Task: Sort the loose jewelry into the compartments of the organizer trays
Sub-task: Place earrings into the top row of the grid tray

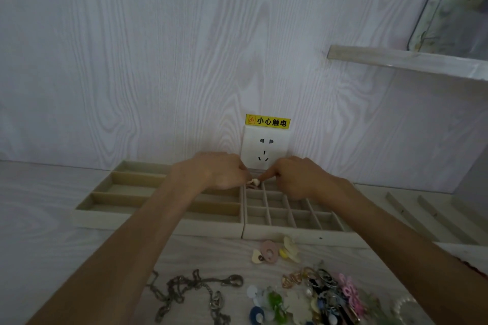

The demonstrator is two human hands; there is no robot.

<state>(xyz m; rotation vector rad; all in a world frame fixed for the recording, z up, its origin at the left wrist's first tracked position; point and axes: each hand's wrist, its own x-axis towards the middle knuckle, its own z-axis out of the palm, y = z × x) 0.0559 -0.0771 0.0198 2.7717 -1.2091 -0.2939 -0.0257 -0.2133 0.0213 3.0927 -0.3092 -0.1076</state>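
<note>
Both hands meet at mid-frame, over the far-left corner cell of the grid tray (295,219). The left hand (219,171) has its fingers curled and pinches a small pale piece (255,181); the right hand (293,177) is curled too, its fingertips (264,177) at the same piece. The piece hangs just above that cell, where something pinkish seems to lie already; it is too small to name.

To do this step well, I judge the piece should go low into the cell before the fingers let go, so it cannot bounce over a divider. One hand should release first.

The long-slot tray (158,200) sits left of center. The chain (190,293) and the mixed pile (317,293) wait loose along the bottom edge, unsorted.
</note>
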